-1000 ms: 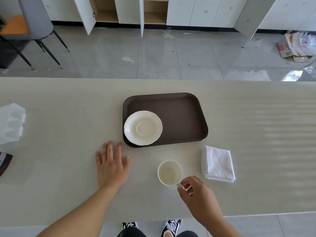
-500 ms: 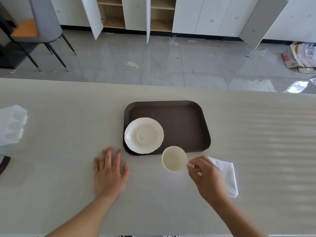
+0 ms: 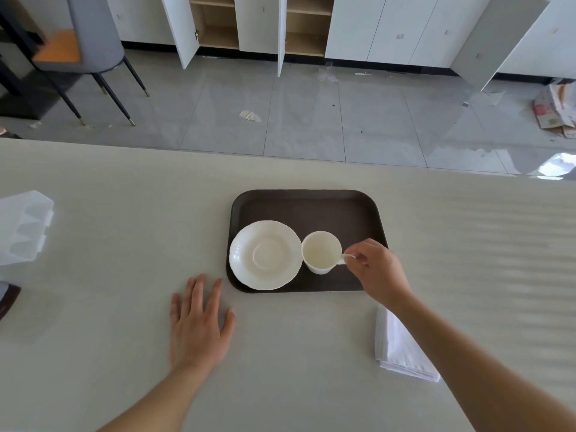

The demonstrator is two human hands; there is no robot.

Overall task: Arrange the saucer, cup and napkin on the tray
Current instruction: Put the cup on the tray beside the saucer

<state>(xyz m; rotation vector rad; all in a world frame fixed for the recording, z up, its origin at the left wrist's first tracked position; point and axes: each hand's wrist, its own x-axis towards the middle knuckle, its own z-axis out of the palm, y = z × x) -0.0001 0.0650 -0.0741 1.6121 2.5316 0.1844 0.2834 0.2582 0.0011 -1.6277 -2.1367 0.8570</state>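
A dark brown tray point(image 3: 327, 207) lies on the pale table. On its left part sits a white scalloped saucer point(image 3: 266, 255), overhanging the tray's front left edge. My right hand point(image 3: 378, 271) pinches the handle of an empty white cup point(image 3: 321, 251), which is over the tray just right of the saucer; I cannot tell whether it touches the tray. A folded white napkin point(image 3: 402, 350) lies on the table in front of the tray's right corner, partly under my right forearm. My left hand point(image 3: 199, 322) rests flat on the table, fingers spread, near the tray's front left corner.
A translucent plastic container point(image 3: 23, 227) stands at the table's left edge, with a dark object point(image 3: 7, 299) in front of it. Beyond the table are a tiled floor, a grey chair point(image 3: 93, 42) and open white cabinets point(image 3: 280, 26).
My right hand has lifted the cup from the table in front of the tray and carried it forward over the tray, beside the saucer. The left hand has stayed flat.
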